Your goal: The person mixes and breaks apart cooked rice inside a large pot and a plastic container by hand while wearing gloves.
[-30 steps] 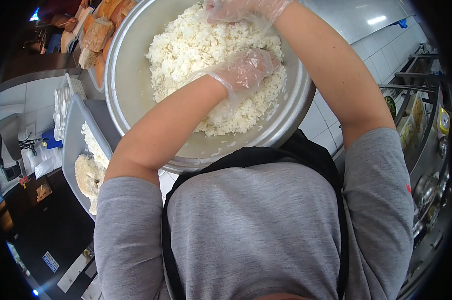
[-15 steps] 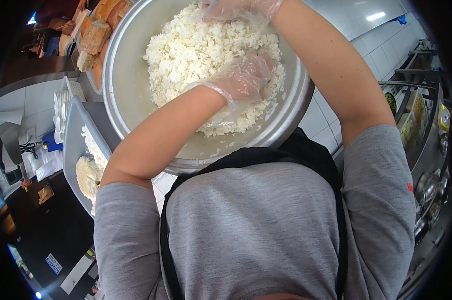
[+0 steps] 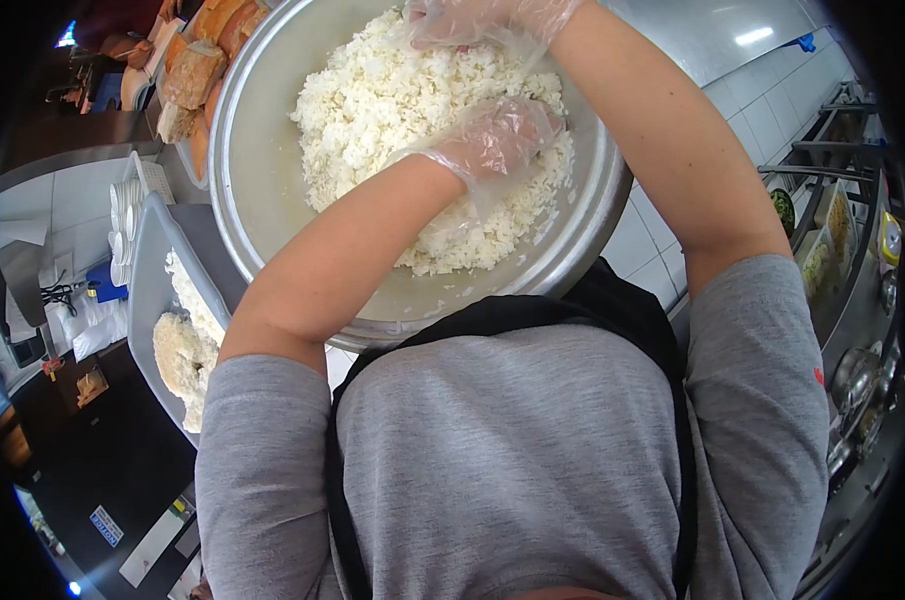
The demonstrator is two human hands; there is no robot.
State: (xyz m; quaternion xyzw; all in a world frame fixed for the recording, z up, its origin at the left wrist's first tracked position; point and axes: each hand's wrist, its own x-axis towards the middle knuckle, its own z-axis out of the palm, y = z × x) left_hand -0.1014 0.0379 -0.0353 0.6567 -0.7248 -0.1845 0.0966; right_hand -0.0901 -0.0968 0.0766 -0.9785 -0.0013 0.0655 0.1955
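White cooked rice (image 3: 372, 110) is heaped in a large round metal pot (image 3: 257, 190). My left hand (image 3: 504, 138), in a clear plastic glove, is in the right part of the heap, its fingertips turned down and hidden from view. At the top edge of the view, my right hand (image 3: 462, 22) wears the same kind of glove. Its fingers are curled in over the far side of the rice, and I cannot make out what is between them.
Left of the pot stands a grey tub (image 3: 152, 300) with more white rice (image 3: 187, 350). Bread-like brown pieces (image 3: 194, 75) lie beyond it, near white stacked dishes (image 3: 124, 225). A metal surface (image 3: 717, 35) is at the upper right, and a rack with food containers (image 3: 832, 235) at the right.
My left hand has shifted slightly up and to the right over the rice. My right hand has moved a little to the right, its fingers still curled.
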